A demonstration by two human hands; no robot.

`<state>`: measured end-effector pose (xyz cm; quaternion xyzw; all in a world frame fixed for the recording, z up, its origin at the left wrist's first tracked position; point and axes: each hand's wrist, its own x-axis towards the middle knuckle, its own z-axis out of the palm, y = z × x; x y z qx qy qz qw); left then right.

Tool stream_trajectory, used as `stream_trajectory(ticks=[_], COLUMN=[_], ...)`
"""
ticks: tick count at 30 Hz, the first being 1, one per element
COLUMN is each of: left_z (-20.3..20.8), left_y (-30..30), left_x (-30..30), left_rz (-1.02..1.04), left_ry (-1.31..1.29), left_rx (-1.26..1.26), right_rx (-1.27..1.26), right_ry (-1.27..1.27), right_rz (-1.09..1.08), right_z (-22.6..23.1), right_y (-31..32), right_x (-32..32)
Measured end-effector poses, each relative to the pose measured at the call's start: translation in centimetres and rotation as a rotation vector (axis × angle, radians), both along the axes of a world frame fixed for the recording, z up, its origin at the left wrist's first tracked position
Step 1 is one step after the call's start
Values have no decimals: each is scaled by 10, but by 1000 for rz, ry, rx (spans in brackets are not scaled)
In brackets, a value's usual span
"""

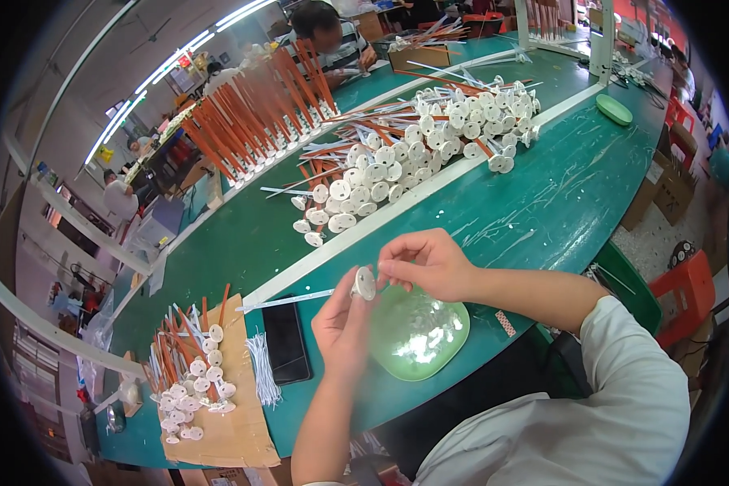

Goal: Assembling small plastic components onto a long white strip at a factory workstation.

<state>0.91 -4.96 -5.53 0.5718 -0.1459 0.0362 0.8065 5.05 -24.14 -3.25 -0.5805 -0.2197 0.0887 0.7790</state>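
My left hand (340, 326) grips a white round-headed piece (364, 284), with the disc held up at the fingertips. Its pale strip-like stem sticks out to the left, past the hand. Right beside the disc, my right hand (427, 264) has thumb and fingers pinched together. What it pinches, if anything, is too small to make out. Below both hands sits a shallow green dish (452, 340) with bright glare on its inside.
A black phone (288, 344) and a bundle of white ties (261, 368) lie left of my hands. Similar pieces rest on cardboard (247, 429). Beyond a white rail (348, 231) lies a heap of white-headed pieces (393, 166); rows with orange stems (243, 121) stand behind. A person (332, 40) sits opposite.
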Motion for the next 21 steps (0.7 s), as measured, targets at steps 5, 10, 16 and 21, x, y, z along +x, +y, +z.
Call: stream_trajectory(ticks=[5,10,16,21], left_z=[3,-1,-10,-5], left_y=[0,0,2,4], left_x=[1,0,5,2], left_rz=[54,123,211,221], left_ry=[-20,-47,-291,-316], left_rx=[52,191,411,486], right_rx=[-464,-501,-554,-522], right_ry=[-737,-883,-1031,-1010], right_rz=[-317,-373,-412,-299], right_z=[4,-5,-6,3], right_y=[0,2,4,-3], right_x=[-10,-5,-7,-4])
